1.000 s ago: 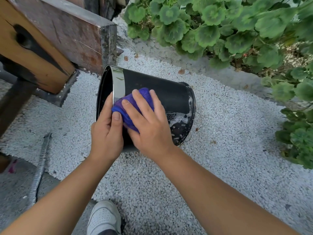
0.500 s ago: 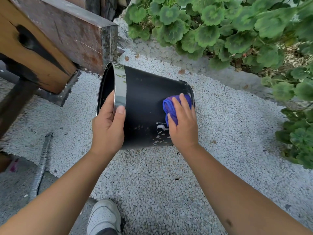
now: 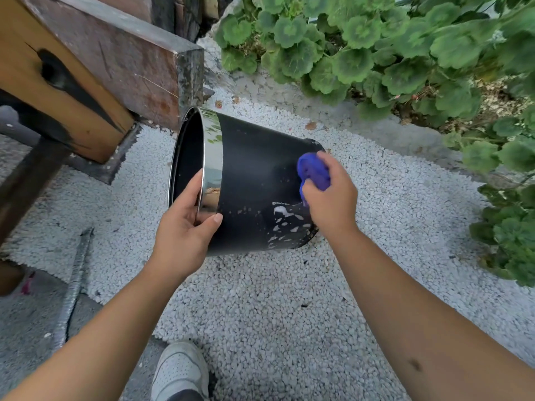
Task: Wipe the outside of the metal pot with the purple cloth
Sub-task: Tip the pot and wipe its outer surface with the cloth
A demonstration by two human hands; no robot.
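- Head view: the pot (image 3: 254, 180) lies tipped on its side on white gravel (image 3: 275, 299), its open mouth turned left, its base to the right.
- The left hand (image 3: 185, 235) grips the shiny rim, thumb curled over the outer wall, fingers hooked inside the mouth.
- The right hand (image 3: 333, 198) is clamped on the bunched cloth (image 3: 314, 172), pressing it against the pot's black side near the base.
- Just below that hand, pale flecks mark the wall.
- Beyond the left hand stands a wooden beam (image 3: 86, 68); beyond the right, green plants (image 3: 405, 53).
- Under the left forearm, a white shoe (image 3: 179, 371).
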